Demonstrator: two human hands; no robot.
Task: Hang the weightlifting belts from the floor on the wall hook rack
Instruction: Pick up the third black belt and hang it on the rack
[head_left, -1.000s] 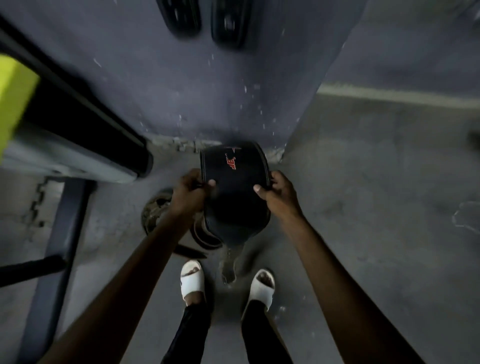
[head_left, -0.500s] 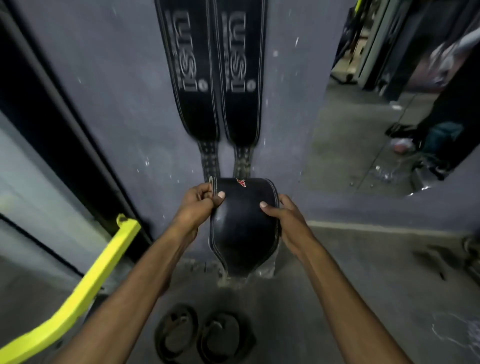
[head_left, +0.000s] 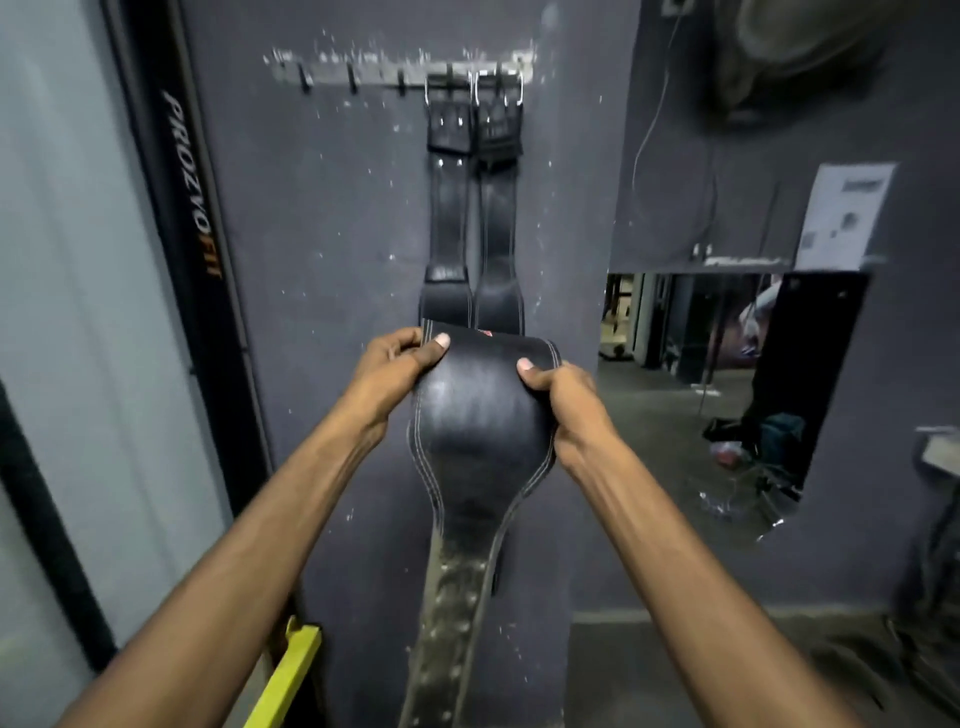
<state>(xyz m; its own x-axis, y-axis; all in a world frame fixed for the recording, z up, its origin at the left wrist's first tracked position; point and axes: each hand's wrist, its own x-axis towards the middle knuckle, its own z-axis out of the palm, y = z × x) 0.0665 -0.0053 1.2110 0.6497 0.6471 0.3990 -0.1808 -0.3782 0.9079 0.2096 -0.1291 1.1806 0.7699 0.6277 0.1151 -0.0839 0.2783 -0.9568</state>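
Note:
I hold a black leather weightlifting belt (head_left: 478, 415) folded over at chest height. My left hand (head_left: 397, 364) grips its left edge and my right hand (head_left: 563, 400) grips its right edge. Its strap end with punched holes hangs down between my arms. High on the dark wall is a metal hook rack (head_left: 363, 70). Two black belts (head_left: 470, 218) hang side by side by their buckles from the rack's right hooks. The three hooks on the rack's left part are bare. The held belt is well below the rack, in front of the hanging belts' lower ends.
A black frame post lettered PROZYOFIT (head_left: 192, 187) stands left of the wall. A yellow bar (head_left: 288, 670) sticks out low at the left. A mirror (head_left: 727, 384) on the right wall shows the gym, with a paper notice (head_left: 844, 213) above it.
I have risen from the floor with the belt in both hands. The view has swung from the floor up to the wall, and the hook rack has come into sight.

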